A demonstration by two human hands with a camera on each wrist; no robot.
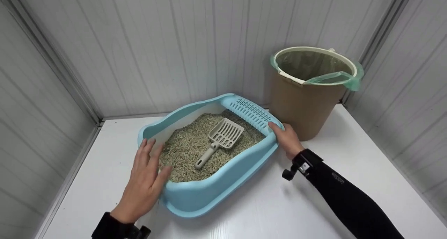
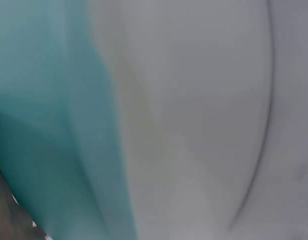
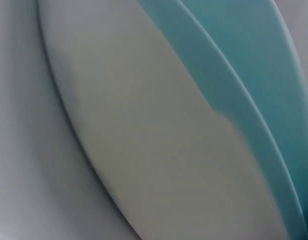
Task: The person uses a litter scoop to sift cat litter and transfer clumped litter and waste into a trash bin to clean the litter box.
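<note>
A blue litter box point(image 1: 209, 192) stands at an angle on the white table, partly filled with tan litter pellets point(image 1: 185, 141). On the litter lies a grey slotted litter scoop point(image 1: 227, 132), its handle toward the near left. My right hand point(image 1: 288, 139) grips the box's right corner, thumb on top of the rim and the other fingers hidden beneath. At the near left end, my left hand point(image 1: 143, 179) is spread with straight fingers over the rim; whether it touches cannot be seen. The wrist views show blurred blue box wall point(image 2: 48, 120) point(image 3: 244, 60).
Behind the box on the right stands a brown bin point(image 1: 297, 106), lined with a green bag point(image 1: 352, 83) that folds over its rim. The white table point(image 1: 87, 162) meets grey panel walls point(image 1: 195, 50) at the back and both sides.
</note>
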